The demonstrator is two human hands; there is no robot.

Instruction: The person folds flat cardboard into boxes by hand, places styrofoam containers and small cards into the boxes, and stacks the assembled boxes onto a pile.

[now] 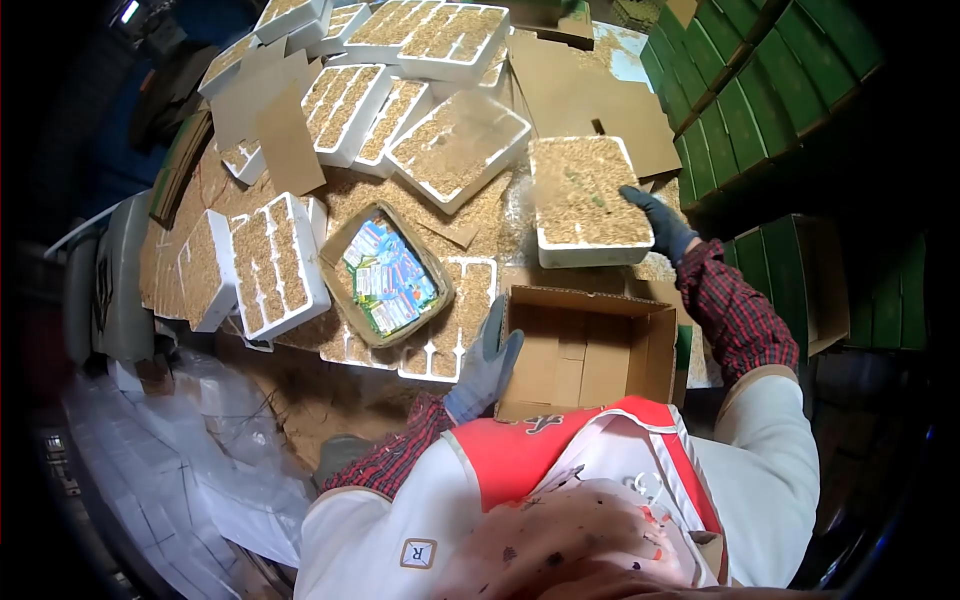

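My right hand (662, 222), in a dark glove, grips the right edge of a white foam box (595, 255) full of wood shavings, with a few green specks on top. Below it stands an open cardboard box (605, 355), with bare brown walls and floor showing inside. My left hand (485, 362), in a grey glove, holds that box's left wall, thumb over the rim and fingers outside. Left of it, a worn carton (335, 255) holds many small blue, green and white printed packets (388, 278).
Several white foam boxes of shavings (345, 110) crowd the table's back and left. Flat cardboard sheets (575, 95) lie behind. Green cartons (760, 100) are stacked at the right. Clear plastic wrap (170, 450) covers something at the lower left.
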